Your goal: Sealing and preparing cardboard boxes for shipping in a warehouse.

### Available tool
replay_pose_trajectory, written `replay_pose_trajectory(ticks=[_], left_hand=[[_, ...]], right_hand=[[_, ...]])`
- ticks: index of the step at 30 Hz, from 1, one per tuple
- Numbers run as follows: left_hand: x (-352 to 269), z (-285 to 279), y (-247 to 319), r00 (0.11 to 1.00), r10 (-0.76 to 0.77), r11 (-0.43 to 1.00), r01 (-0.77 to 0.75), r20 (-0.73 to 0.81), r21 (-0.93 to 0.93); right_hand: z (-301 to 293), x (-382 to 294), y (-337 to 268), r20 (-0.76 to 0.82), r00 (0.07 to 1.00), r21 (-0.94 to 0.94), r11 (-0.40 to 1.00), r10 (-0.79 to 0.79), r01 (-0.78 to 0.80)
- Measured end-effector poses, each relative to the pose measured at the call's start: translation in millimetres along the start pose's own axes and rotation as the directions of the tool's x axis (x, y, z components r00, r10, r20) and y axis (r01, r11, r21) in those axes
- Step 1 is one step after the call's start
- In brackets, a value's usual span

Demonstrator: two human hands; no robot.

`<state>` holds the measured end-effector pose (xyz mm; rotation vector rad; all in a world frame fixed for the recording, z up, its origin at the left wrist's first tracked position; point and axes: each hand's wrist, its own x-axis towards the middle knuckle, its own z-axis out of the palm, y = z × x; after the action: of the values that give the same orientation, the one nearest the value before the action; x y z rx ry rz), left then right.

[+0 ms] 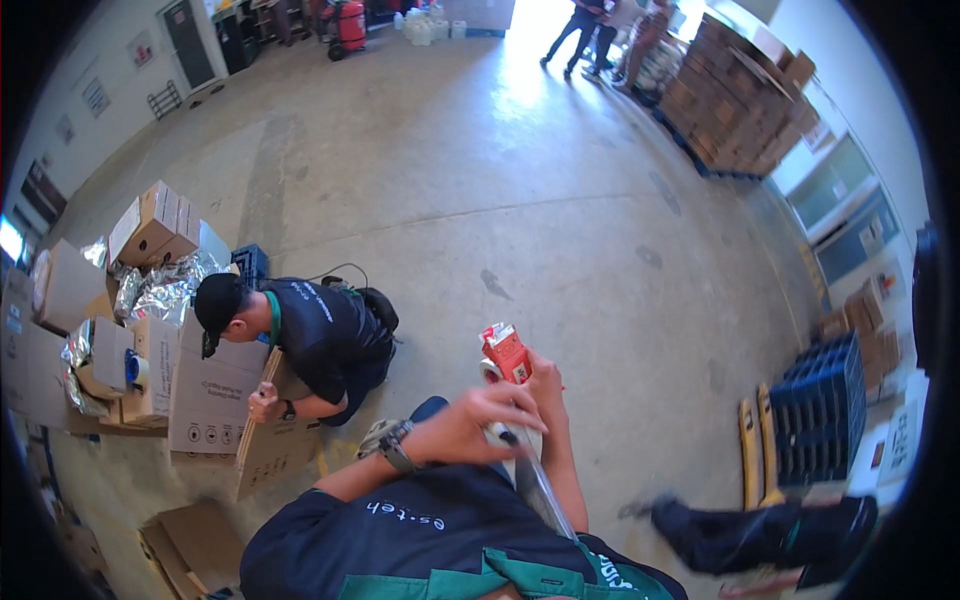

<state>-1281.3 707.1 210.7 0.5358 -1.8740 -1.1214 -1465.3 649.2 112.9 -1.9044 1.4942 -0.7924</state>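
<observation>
My right hand (546, 379) is closed around a red printed box-like object (511, 354) with a white, uneven far end. A white roll (490, 371) sits against its left side. My left hand (484, 420), with a watch (395, 448) on the wrist, is bent over a pale cylinder with a dark end (504, 433). Blur hides whether its fingers grip that piece. From there a clear, shiny strip (546, 491) runs down between my forearms toward my chest.
At left, a crouching co-worker (315, 330) holds flattened cardboard (277, 450) beside cartons (154, 367) and silver foil bags (169, 289). An open carton (191, 544) lies lower left. Right are a second person (765, 529), a yellow pallet jack (750, 450) and blue pallets (821, 420).
</observation>
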Motion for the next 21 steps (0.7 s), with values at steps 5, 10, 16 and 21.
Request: replay_pose_trajectory(ticks=[5, 10, 16, 21], left_hand=[[72.0, -6.3, -60.1, 0.955, -0.056, 0.997, 0.068, 0.29, -0.031], [141.6, -69.2, -150.4, 0.886, -0.117, 0.993, 0.098, 0.449, 0.066], [253.7, -158.7, -222.4, 0.888, -0.031, 0.983, -0.056, 0.459, 0.175], [296.6, -233.6, -267.5, 0.928, 0.091, 0.962, -0.175, 0.36, 0.208]], right_hand=[[9.9, 118.6, 27.1, 0.236, 0.972, 0.028, 1.0, -0.014, 0.008], [43.8, 250.4, 41.1, 0.442, 0.89, -0.025, 0.991, -0.11, 0.135], [54.5, 416.7, 14.4, 0.513, 0.833, -0.041, 0.963, -0.208, 0.266], [84.0, 511.8, -8.4, 0.482, 0.824, 0.224, 0.951, -0.298, 0.213]])
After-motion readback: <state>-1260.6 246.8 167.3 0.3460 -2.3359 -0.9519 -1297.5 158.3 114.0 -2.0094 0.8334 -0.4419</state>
